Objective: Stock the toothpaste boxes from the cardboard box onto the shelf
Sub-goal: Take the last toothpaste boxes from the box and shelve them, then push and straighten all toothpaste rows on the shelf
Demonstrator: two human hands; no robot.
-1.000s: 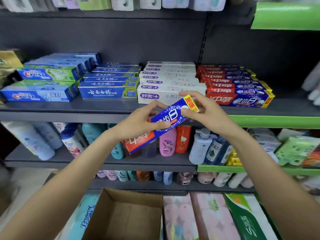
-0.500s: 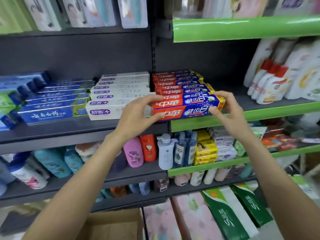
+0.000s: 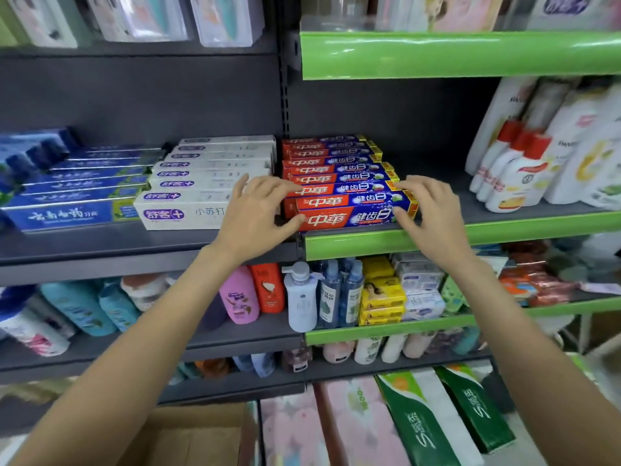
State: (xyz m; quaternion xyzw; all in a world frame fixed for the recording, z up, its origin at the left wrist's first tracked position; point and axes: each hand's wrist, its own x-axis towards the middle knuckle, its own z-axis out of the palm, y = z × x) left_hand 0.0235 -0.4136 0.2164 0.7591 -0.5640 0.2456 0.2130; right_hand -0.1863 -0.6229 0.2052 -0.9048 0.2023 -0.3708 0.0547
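While the dark shelf (image 3: 141,243) with its green front strip (image 3: 504,230) fills most of the head view, a stepped stack of red-and-blue toothpaste boxes (image 3: 336,169) lies on it, just right of a stack of white boxes (image 3: 208,183) and well apart from the white bottles (image 3: 517,176) at the far right. Blue boxes (image 3: 77,196) sit further left. Below, at the bottom edge, part of the open cardboard box (image 3: 201,435) shows between the two forearms, beside pink (image 3: 295,428) and green packs (image 3: 423,422). At the front of the red-and-blue stack lies the front toothpaste box (image 3: 349,218), flat on the shelf at its front edge. Left hand (image 3: 255,216) rests at that box's left end, fingers (image 3: 289,190) spread and curled loosely, tips touching the box ends there. Right hand (image 3: 433,210) sits at the right end, likewise spread, fingertips against the box; neither hand is closed around it
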